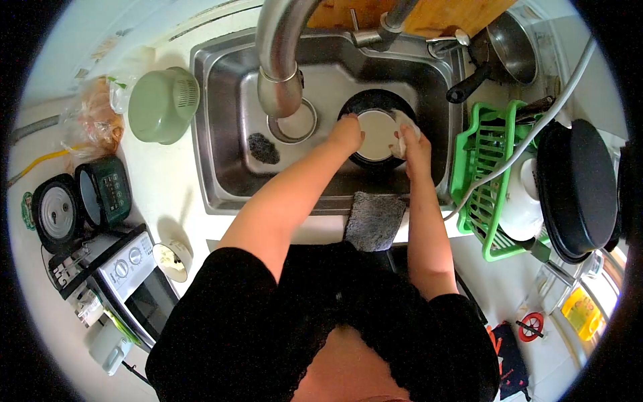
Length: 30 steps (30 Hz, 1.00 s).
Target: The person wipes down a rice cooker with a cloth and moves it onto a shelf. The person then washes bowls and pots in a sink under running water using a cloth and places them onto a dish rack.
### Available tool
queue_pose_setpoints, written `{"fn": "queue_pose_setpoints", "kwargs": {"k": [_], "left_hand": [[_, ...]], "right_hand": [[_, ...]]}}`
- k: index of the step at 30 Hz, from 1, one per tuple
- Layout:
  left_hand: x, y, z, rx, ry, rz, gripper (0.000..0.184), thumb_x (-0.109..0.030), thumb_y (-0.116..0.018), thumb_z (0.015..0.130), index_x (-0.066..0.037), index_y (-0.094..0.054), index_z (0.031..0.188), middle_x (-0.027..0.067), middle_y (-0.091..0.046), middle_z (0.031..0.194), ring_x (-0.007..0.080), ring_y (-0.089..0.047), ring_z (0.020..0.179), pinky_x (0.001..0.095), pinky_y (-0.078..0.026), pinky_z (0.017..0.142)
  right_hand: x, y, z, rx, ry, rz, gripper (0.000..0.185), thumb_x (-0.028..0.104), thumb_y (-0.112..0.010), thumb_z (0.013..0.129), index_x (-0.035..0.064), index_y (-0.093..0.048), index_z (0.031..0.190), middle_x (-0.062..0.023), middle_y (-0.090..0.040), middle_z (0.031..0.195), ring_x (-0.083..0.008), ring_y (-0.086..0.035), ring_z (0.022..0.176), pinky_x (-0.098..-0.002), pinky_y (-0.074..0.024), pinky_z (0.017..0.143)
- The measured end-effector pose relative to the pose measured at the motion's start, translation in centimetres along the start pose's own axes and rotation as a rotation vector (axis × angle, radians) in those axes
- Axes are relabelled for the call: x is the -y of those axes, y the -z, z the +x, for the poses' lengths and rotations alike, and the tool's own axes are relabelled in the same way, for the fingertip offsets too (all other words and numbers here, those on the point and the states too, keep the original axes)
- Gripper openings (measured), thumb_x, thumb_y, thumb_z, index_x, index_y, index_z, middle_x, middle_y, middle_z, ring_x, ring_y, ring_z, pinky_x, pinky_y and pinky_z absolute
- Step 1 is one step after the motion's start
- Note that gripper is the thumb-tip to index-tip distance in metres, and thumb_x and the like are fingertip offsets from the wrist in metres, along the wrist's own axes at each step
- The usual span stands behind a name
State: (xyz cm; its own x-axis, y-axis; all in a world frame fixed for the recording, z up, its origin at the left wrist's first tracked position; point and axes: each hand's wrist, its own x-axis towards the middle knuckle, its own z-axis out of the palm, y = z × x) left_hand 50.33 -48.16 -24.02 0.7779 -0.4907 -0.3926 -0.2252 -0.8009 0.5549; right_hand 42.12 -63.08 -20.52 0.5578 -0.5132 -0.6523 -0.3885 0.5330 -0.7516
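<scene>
Gripping a black, pale-centred round dish in the metal sink with left fingers, and clutching a whitish cloth against its right side in right fingers.

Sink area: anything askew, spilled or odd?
One oddity: a pale cord crosses in front of the green dish rack, looking out of place among dishes; whether it touches them is unclear. I see no obvious spill or damage around the sink.
</scene>
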Motion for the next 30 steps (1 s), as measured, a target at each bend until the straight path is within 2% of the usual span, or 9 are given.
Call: {"fn": "queue_pose_setpoints", "kwargs": {"k": [2, 6, 8, 10, 13, 18, 22, 27, 30], "left_hand": [[-0.6, -0.9, 1.2, 0.009, 0.105, 0.007, 0.032, -0.012, -0.056, 0.076, 0.007, -0.049, 0.101, 0.0264, -0.058, 0.091, 0.0374, -0.057, 0.088, 0.0426, -0.047, 0.078], [-1.1, -1.1, 2.0, 0.076, 0.232, 0.054, 0.035, -0.010, -0.053, 0.077, 0.008, -0.046, 0.106, 0.0249, -0.057, 0.098, 0.0320, -0.058, 0.091, 0.0358, -0.049, 0.075], [-1.4, -0.4, 1.8, 0.100, 0.189, 0.103, 0.035, -0.007, -0.053, 0.077, 0.008, -0.043, 0.107, 0.0249, -0.057, 0.097, 0.0327, -0.058, 0.090, 0.0370, -0.049, 0.074], [-2.3, 0.7, 1.5, 0.120, 0.137, 0.151, 0.036, -0.005, -0.052, 0.077, 0.009, -0.041, 0.108, 0.0248, -0.058, 0.096, 0.0335, -0.059, 0.089, 0.0383, -0.049, 0.073], [-4.2, 2.5, -0.2, 0.175, 0.364, -0.053, 0.041, -0.003, -0.051, 0.077, 0.007, -0.035, 0.113, 0.0267, -0.054, 0.103, 0.0355, -0.055, 0.096, 0.0403, -0.047, 0.078], [-2.6, 5.3, -4.2, -0.258, -0.040, 0.044, 0.049, 0.001, -0.049, 0.073, -0.004, -0.032, 0.119, 0.0227, -0.040, 0.117, 0.0368, -0.043, 0.107, 0.0416, -0.039, 0.087], [1.0, 8.5, -5.4, -0.584, -0.314, 0.209, 0.055, -0.002, -0.056, 0.069, -0.007, -0.034, 0.119, 0.0196, -0.044, 0.114, 0.0381, -0.045, 0.103, 0.0426, -0.043, 0.082], [3.5, 11.3, -7.1, -0.483, -0.057, 0.176, 0.049, -0.008, -0.059, 0.069, -0.002, -0.042, 0.114, 0.0226, -0.045, 0.104, 0.0388, -0.046, 0.094, 0.0433, -0.039, 0.082], [5.8, 11.6, -6.7, -0.525, 0.139, -0.665, 0.058, -0.024, -0.062, 0.076, 0.000, -0.036, 0.122, 0.0205, -0.049, 0.107, 0.0297, -0.051, 0.096, 0.0373, -0.040, 0.080]], "right_hand": [[-1.4, 2.0, 1.4, -0.047, 0.282, -0.510, 0.037, 0.015, -0.063, 0.072, -0.0040, -0.053, 0.103, -0.0123, -0.059, 0.090, -0.0182, -0.060, 0.078, -0.0305, -0.0480, 0.065], [-1.1, 2.0, -0.5, 0.025, 0.095, -0.255, 0.040, 0.010, -0.063, 0.071, -0.0050, -0.051, 0.107, -0.0137, -0.059, 0.096, -0.0183, -0.058, 0.085, -0.0290, -0.0460, 0.073], [-1.7, 2.0, -0.3, -0.116, 0.397, -0.593, 0.042, 0.009, -0.060, 0.071, -0.0043, -0.050, 0.110, -0.0189, -0.059, 0.097, -0.0252, -0.057, 0.089, -0.0321, -0.0439, 0.081], [-1.3, 1.4, -1.3, -0.131, 0.445, -0.564, 0.040, 0.008, -0.059, 0.072, -0.0031, -0.050, 0.110, -0.0183, -0.059, 0.098, -0.0250, -0.058, 0.090, -0.0317, -0.0437, 0.081], [-0.2, 0.4, -2.9, -0.065, 0.494, -0.531, 0.038, 0.009, -0.057, 0.075, -0.0012, -0.051, 0.111, -0.0178, -0.059, 0.100, -0.0252, -0.058, 0.092, -0.0312, -0.0434, 0.082], [0.6, -1.5, -4.2, -0.052, 0.601, -0.585, 0.032, 0.010, -0.056, 0.078, 0.0002, -0.054, 0.108, -0.0187, -0.059, 0.100, -0.0285, -0.058, 0.092, -0.0318, -0.0432, 0.082], [0.8, -1.4, -3.0, -0.163, 0.686, -0.655, 0.027, 0.011, -0.056, 0.078, -0.0004, -0.055, 0.104, -0.0201, -0.058, 0.099, -0.0325, -0.057, 0.091, -0.0345, -0.0434, 0.081], [0.3, -2.4, -3.0, -0.123, 0.710, -0.664, 0.027, 0.008, -0.056, 0.077, -0.0017, -0.056, 0.102, -0.0201, -0.058, 0.099, -0.0348, -0.055, 0.093, -0.0361, -0.0431, 0.082], [1.9, -6.9, -4.8, 0.073, 0.752, -0.586, 0.031, 0.007, -0.056, 0.076, -0.0019, -0.054, 0.105, -0.0204, -0.056, 0.103, -0.0351, -0.054, 0.096, -0.0368, -0.0421, 0.084]]}}
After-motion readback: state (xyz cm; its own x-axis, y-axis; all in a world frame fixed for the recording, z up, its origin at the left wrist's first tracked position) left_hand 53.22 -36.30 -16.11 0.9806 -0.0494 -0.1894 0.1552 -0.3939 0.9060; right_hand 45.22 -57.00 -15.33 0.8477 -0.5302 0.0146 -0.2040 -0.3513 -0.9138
